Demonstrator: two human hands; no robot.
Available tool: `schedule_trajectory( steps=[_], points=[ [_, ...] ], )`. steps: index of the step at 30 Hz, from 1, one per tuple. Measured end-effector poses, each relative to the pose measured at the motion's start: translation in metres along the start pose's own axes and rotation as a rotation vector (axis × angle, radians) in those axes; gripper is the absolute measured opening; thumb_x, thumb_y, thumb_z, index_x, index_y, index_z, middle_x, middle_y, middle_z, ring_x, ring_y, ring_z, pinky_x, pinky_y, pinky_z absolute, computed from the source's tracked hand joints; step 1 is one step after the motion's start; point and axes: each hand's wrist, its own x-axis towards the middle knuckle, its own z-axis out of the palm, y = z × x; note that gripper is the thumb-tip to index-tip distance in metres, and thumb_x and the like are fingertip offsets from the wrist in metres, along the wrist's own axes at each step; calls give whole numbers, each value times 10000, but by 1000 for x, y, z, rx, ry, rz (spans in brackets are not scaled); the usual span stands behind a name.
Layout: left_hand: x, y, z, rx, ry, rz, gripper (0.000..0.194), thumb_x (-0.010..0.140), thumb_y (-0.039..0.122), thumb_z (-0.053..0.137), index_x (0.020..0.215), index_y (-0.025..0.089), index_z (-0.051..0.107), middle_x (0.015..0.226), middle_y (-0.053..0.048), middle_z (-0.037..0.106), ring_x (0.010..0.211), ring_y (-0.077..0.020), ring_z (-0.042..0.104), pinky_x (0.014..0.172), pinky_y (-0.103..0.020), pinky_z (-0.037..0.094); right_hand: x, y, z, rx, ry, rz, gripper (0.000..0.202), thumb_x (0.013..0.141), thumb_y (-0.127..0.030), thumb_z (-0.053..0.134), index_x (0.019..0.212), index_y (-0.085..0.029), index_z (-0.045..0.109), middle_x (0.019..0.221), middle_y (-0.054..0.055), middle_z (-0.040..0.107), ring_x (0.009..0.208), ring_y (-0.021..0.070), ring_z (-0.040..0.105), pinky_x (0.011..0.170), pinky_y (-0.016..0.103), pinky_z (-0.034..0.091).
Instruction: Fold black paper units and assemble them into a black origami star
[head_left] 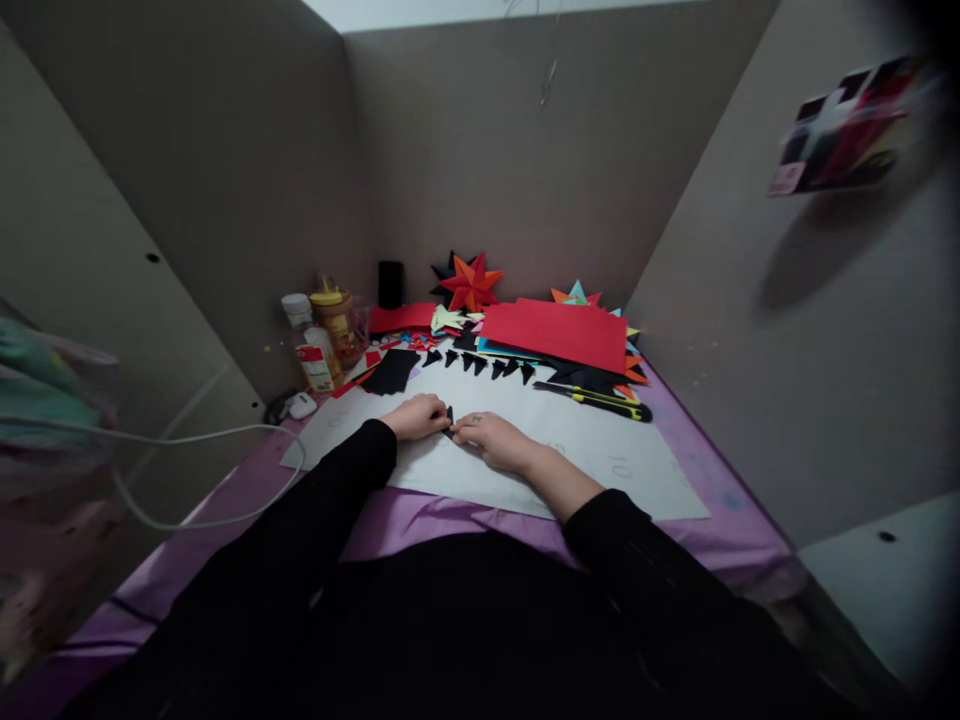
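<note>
Between my two hands a small piece of black paper (450, 420) lies on the white paper sheet (517, 495). My left hand (417, 416) has its fingers closed on the left side of the piece. From the other side my right hand (491, 440), with a ring on one finger, pinches its lower right end. Fingertips cover most of the piece, so its folds are hard to make out. Beyond my hands runs a row of several small folded black paper pieces (480, 365). Flat black paper (392, 371) lies to their left.
A yellow and black utility knife (607, 402) lies at the right. Red paper sheets (559, 332) are stacked behind it, near a red and orange paper star (472, 284). Bottles (319, 350) and a white earphone case (301, 405) stand at the left, where a white cable (225, 522) hangs.
</note>
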Motion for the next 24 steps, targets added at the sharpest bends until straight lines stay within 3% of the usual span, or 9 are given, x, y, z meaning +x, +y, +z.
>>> schedule_trajectory(
  steps=[5, 10, 17, 24],
  points=[
    [0, -1, 4, 22, 28, -22, 222, 766, 330, 523, 760, 162, 668, 769, -67, 614, 737, -175, 537, 705, -262, 400, 0, 1, -1, 11, -22, 54, 208, 790, -90, 527, 923, -214, 628, 1011, 59, 656, 944, 175, 593, 831, 308, 434],
    [-1, -2, 3, 12, 13, -18, 218, 766, 327, 522, 767, 163, 665, 783, -60, 617, 743, -165, 537, 692, -245, 397, 1, 2, -1, 39, -12, 73, 280, 844, -139, 468, 1085, -212, 591, 1024, 63, 662, 940, 177, 600, 843, 315, 435],
    [0, -3, 3, -13, 4, 1, 246, 772, 345, 511, 762, 157, 670, 767, -59, 636, 718, -156, 545, 672, -232, 400, 0, 7, 2, 56, -11, -23, 343, 780, -51, 477, 1039, -212, 635, 1055, 61, 657, 978, 175, 590, 858, 309, 437],
    [2, -2, 4, -5, 0, -42, 258, 748, 347, 511, 751, 157, 685, 762, -70, 660, 709, -164, 557, 660, -238, 397, -1, 5, 3, 10, 3, -15, 238, 827, -129, 511, 994, -229, 647, 1049, 59, 651, 957, 169, 585, 844, 308, 440]
  ],
)
